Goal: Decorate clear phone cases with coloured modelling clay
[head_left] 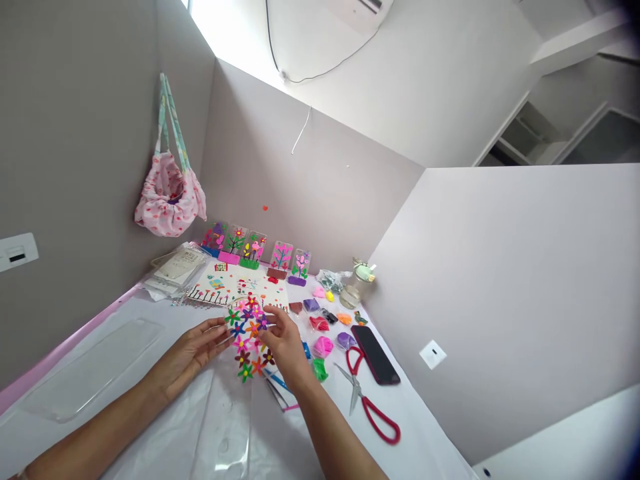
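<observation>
Between my two hands is a clear panel covered with small flowers (249, 339) in red, green, blue, orange, pink and brown, each with several petals; they look moulded from clay. It is held upright and slightly tilted above the table. My left hand (200, 347) grips its left edge with thumb and fingers. On the right edge, my right hand (285, 343) closes around it, fingertips behind and thumb at the front. Below my right hand lie a blue pen-like stick (277, 380) and a small white pad, partly hidden by the forearm.
Red-handled scissors (367, 397) lie open beside a dark phone (375, 355). Several wrapped clay lumps (323, 347) are at the right. Decorated clear panels (280, 259) lean on the back wall, behind a drawn sheet (240, 283). A clear tray (95, 367) lies left; a jar (353, 293) stands back right.
</observation>
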A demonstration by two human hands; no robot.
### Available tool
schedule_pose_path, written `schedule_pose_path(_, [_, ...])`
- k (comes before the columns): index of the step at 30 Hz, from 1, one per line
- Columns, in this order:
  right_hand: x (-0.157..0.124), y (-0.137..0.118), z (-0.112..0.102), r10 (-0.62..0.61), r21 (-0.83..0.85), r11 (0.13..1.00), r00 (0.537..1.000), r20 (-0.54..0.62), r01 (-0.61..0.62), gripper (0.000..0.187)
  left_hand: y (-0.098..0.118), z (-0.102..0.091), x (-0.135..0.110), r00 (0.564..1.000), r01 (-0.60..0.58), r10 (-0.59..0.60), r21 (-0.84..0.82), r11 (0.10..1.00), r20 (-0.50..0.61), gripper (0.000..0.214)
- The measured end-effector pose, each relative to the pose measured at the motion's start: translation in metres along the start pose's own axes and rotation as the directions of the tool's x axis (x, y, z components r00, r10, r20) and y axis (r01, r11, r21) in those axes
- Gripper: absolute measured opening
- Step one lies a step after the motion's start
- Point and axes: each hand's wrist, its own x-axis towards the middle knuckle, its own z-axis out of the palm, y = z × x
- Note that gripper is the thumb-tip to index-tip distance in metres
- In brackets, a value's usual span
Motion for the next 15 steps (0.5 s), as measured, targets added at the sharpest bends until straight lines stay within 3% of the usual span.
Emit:
schedule_pose_path(3, [-0.013, -0.001, -0.003, 0.03, 0.159, 0.987, 0.999, -0.013, -0.027, 0.046, 0.001, 0.007, -0.006, 0.999, 0.023, -0.024, 0.028, 0.999, 0.048, 0.019])
schedule_pose_path(8, [-0.022, 0.02, 0.001, 0.103, 0.319, 0.945, 0.993, -0.065, -0.077, 0.048, 0.001, 0.014, -0.014, 0.989, 0.099, -0.107, 0.087, 0.991, 0.1, 0.016])
schedule_pose_path(12, [-0.021, 0.028, -0.007, 0.143, 0.3, 0.947, 0.987, -0.068, -0.116, 0.042, -0.002, 0.013, -0.012, 0.987, 0.122, -0.13, 0.093, 0.988, 0.093, 0.013])
schedule_pose_path(15, [-0.009, 0.023, -0.032, 0.136, 0.185, 0.975, 0.987, -0.081, -0.12, 0.035, -0.003, 0.01, -0.009, 0.991, 0.129, -0.131, 0.049, 0.99, 0.032, 0.01])
